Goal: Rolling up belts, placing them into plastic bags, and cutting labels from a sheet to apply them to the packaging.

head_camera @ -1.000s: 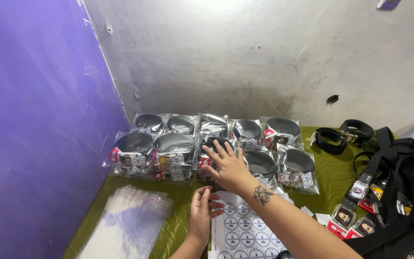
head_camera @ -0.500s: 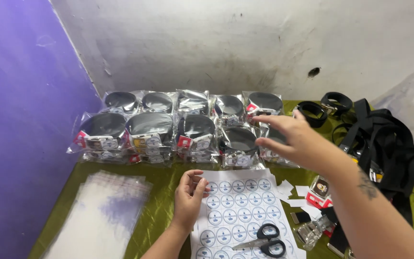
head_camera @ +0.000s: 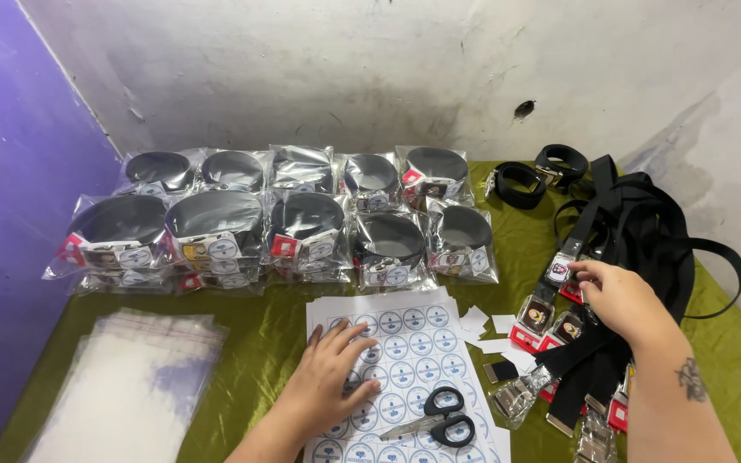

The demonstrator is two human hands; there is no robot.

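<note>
Belts, loose: a tangled heap of black webbing belts (head_camera: pixel 636 249) with metal buckles lies at the right of the green cloth-covered table (head_camera: pixel 268 343); 2 more rolled belts (head_camera: pixel 538 176) sit unbagged near the wall.
Belts, bagged: about 10 clear bags, each with a coiled belt (head_camera: pixel 302 219), stand in 2 rows along the wall, several already bearing a round sticker.
Right hand: right hand (head_camera: pixel 619 296) reaches into the loose heap, fingertips closing on a buckle with a red tag (head_camera: pixel 559 273); whether the grip is firm, I cannot tell.
Left hand: left hand (head_camera: pixel 328 377) lies flat and spread on the sticker sheet (head_camera: pixel 405 351), pinching nothing.
Sticker sheet: round blue-and-white labels, most in place; black-handled scissors (head_camera: pixel 439 416) rest on it, paper offcuts (head_camera: pixel 486 330) just beside.
Empty bags: a stack of clear sleeves (head_camera: pixel 130 386) waits at the left.
Progress, as judged: roughly 10 packed, a good heap left to coil, bag and label.
</note>
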